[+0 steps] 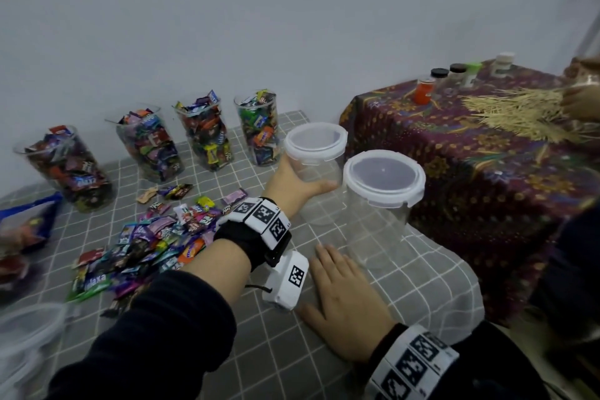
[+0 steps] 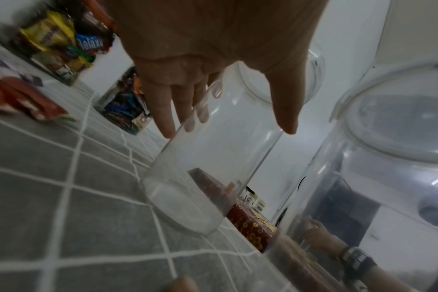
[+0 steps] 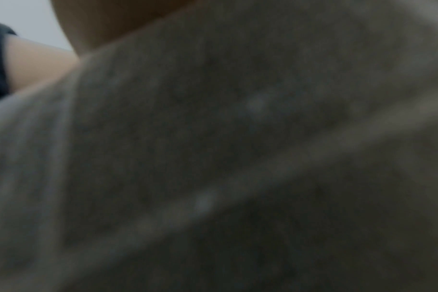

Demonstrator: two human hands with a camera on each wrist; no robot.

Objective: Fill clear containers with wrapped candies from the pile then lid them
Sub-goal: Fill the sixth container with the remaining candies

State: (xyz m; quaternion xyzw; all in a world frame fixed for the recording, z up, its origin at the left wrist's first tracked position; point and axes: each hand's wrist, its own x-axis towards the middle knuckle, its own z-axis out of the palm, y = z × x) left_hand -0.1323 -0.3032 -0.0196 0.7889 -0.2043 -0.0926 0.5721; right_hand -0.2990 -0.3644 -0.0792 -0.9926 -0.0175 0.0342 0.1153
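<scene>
My left hand [image 1: 300, 183] wraps around an empty clear container [image 1: 319, 191] with a white lid [image 1: 315, 140], thumb on its near side and fingers behind it. The left wrist view shows the same container [image 2: 213, 168] between my fingers [image 2: 163, 110] and thumb. A second empty lidded container [image 1: 378, 227] stands just right of it. My right hand [image 1: 344, 299] lies flat on the grey checked tablecloth [image 1: 292, 351], holding nothing. A pile of wrapped candies [image 1: 152, 247] lies left of my left forearm. The right wrist view is a dark blur of cloth [image 3: 238, 158].
Several open clear containers full of candies [image 1: 207, 133] stand in a row along the wall. A blue bag [image 1: 29, 224] and another empty container [image 1: 26, 344] sit at the left edge. A side table under a patterned maroon cloth [image 1: 487, 166] holds small jars [image 1: 423, 89] and dried stalks.
</scene>
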